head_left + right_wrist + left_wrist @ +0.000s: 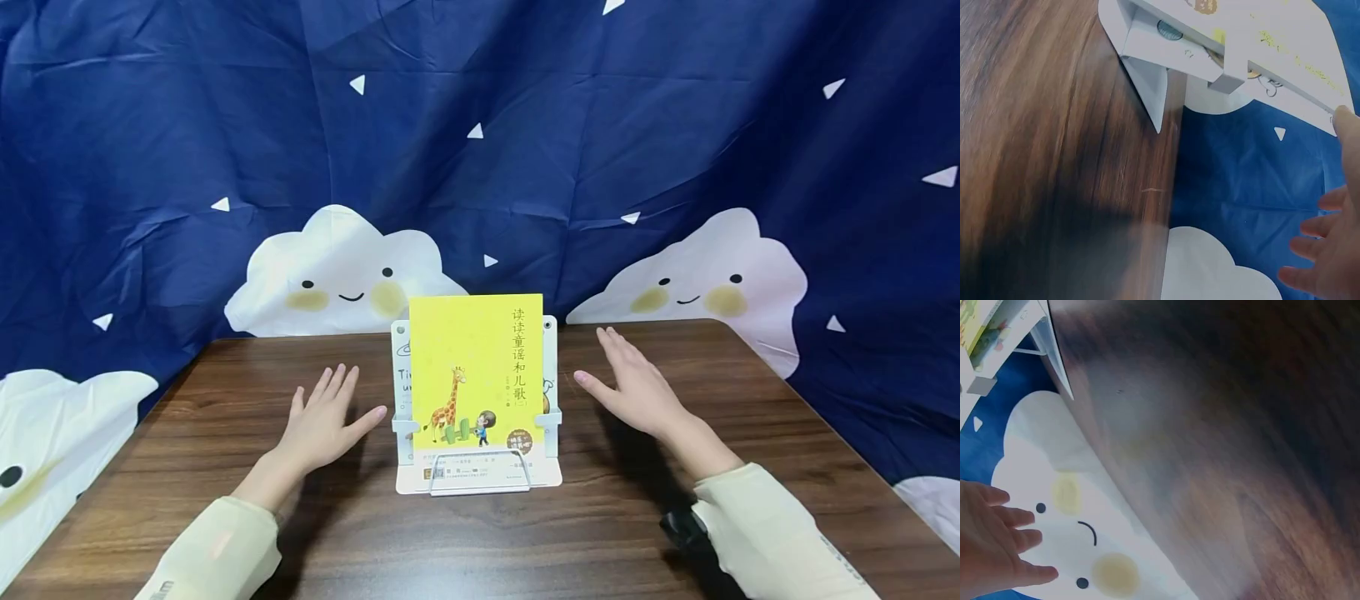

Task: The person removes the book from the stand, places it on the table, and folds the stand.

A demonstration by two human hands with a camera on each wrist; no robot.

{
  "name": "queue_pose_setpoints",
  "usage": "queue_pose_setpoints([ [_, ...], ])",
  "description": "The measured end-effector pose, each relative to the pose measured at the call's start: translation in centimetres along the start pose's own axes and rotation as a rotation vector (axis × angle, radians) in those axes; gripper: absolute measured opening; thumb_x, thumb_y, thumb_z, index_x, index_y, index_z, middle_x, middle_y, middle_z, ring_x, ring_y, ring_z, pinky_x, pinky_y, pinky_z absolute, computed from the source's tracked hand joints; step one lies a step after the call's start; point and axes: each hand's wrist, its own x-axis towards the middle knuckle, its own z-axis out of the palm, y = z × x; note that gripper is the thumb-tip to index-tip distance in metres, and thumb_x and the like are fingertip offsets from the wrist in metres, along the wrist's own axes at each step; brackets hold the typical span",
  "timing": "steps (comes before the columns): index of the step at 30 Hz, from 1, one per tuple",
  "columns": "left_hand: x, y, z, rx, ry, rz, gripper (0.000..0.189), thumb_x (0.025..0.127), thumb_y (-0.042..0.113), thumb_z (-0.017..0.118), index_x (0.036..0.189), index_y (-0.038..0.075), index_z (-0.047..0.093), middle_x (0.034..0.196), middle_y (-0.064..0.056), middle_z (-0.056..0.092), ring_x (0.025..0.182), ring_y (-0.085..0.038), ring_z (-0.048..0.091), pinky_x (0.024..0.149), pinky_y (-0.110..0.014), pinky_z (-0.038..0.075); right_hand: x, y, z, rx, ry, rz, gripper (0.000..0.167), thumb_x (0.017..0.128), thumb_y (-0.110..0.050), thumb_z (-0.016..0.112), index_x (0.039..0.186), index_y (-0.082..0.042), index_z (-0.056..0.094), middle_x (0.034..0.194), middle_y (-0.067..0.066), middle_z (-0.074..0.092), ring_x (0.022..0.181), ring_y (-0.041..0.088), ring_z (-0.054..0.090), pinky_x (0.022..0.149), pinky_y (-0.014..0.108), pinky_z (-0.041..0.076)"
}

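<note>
A yellow children's book [472,367] with a giraffe and a child on its cover stands upright, shut, on a white book stand [402,392] in the head view. A clear bracket [480,492] crosses the book's lower edge. To the left of the stand, my left hand [322,425] hovers with its fingers spread, touching nothing. On the other side, my right hand [637,387] is held out with straight fingers, apart from the book. Both wrist views catch part of the stand: its white side [997,362] at the left and its white arm [1232,65] at the right.
The stand rests on a dark brown wooden table [600,533]. Behind hangs a blue cloth [525,167] printed with smiling clouds and small white triangles. A black strap or band [682,527] shows by the right sleeve.
</note>
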Motion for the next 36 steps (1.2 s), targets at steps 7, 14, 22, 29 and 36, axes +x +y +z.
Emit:
queue_pose_setpoints([
  [7,0.1,0.3,-0.3,-0.079,0.038,0.016,0.084,0.080,0.063,0.036,0.136,0.002,0.021,0.136,-0.018,0.024,0.125,-0.032,0.016,0.094,-0.058,0.009,0.1,-0.8,0.1,0.088,0.091,0.021,0.076,0.081,-0.049,0.050,0.134,0.000,0.025,0.135,0.019,0.026,0.121,0.034,0.025,0.094,0.051,0.024],
  [14,0.2,1.1,-0.7,-0.265,0.170,0.006,0.074,0.081,0.054,0.046,0.130,0.001,0.033,0.128,-0.019,0.039,0.117,-0.033,0.033,0.093,-0.049,0.026,0.2,-1.6,0.7,0.224,0.283,0.006,0.062,0.080,-0.037,0.060,0.126,0.000,0.041,0.125,0.018,0.041,0.114,0.032,0.037,0.089,0.048,0.031],
  [22,1.0,1.0,0.0,-0.604,0.396,0.001,0.045,0.082,0.037,0.057,0.113,0.005,0.052,0.108,-0.010,0.056,0.101,-0.024,0.048,0.082,-0.041,0.040,0.6,-2.5,1.6,0.409,0.478,0.000,0.041,0.077,-0.020,0.065,0.112,-0.002,0.054,0.109,0.014,0.055,0.100,0.027,0.049,0.080,0.038,0.039],
  [29,2.6,-1.1,2.8,-0.767,0.523,0.075,0.027,0.083,0.024,0.058,0.105,0.009,0.058,0.096,-0.007,0.060,0.085,-0.016,0.055,0.073,-0.029,0.046,0.7,-3.5,2.3,0.668,0.557,-0.004,0.026,0.080,-0.006,0.061,0.103,0.005,0.058,0.098,0.015,0.059,0.087,0.019,0.056,0.074,0.020,0.045],
  [36,0.5,3.9,-0.7,-0.877,0.453,-0.026,0.025,0.084,0.017,0.058,0.102,0.000,0.058,0.091,-0.013,0.061,0.079,-0.009,0.055,0.067,-0.020,0.045,1.0,-4.1,3.6,0.825,0.570,0.013,0.022,0.080,-0.003,0.060,0.098,0.010,0.058,0.092,0.023,0.059,0.078,0.006,0.056,0.067,0.014,0.045],
])
